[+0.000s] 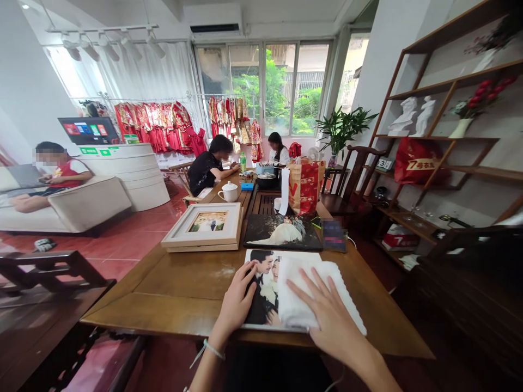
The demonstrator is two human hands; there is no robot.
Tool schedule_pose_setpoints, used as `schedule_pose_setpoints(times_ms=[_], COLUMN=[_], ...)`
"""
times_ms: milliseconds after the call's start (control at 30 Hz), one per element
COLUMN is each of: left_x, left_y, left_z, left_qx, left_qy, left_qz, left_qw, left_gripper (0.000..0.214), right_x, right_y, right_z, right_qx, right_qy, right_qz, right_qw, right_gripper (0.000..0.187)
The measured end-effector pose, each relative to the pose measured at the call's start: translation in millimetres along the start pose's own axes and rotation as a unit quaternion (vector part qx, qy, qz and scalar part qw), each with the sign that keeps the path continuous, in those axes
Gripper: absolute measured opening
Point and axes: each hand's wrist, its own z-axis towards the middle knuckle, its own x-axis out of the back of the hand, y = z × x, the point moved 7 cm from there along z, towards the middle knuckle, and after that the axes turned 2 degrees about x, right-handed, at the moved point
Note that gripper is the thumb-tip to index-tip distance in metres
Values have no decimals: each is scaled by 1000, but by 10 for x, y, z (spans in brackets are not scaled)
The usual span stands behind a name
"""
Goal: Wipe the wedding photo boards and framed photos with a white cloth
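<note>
Seemed midway through wiping a photo print of a couple (267, 296), laid flat near the edge of the wooden table (183, 288), just in front of a dark photo panel (281, 231) and right of a framed picture (204, 224). Pressed a folded white cloth (291, 306) onto the print's right side with the right hand (330, 316), palm down, with fingers spread wide. Rested the left hand (238, 299) over the left edge, with fingers loosely parted and clasping nothing. Could not make out any pinch on the cloth beneath the right palm. Called next, probably, for sliding the cloth leftward under even pressure and lifting the left fingers clear.
</note>
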Motion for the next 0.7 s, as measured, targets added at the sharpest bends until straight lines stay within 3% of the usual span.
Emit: schedule_pose_setpoints(times_ms=[133, 233, 333, 567, 700], left_x=[5, -3, -5, -1, 3], left_y=[6, -13, -19, -3, -6], left_z=[-3, -6, -5, -4, -7], left_qx=[-4, -1, -4, -8, -10], left_qy=[3, -3, -5, -9, 1], left_qz=[-3, -3, -4, -9, -13], left_qw=[1000, 1000, 1000, 1000, 1000], left_gripper=[41, 42, 43, 43, 42], right_x=[-101, -89, -10, 117, 105], right_y=[-196, -161, 3, 406, 349], right_z=[-390, -435, -198, 660, 687], right_qx=[42, 39, 11, -88, -86], right_qy=[-67, -98, -84, -20, -2], right_qz=[41, 64, 56, -10, -33], right_qw=[996, 992, 995, 996, 996], right_gripper=[94, 93, 93, 75, 74])
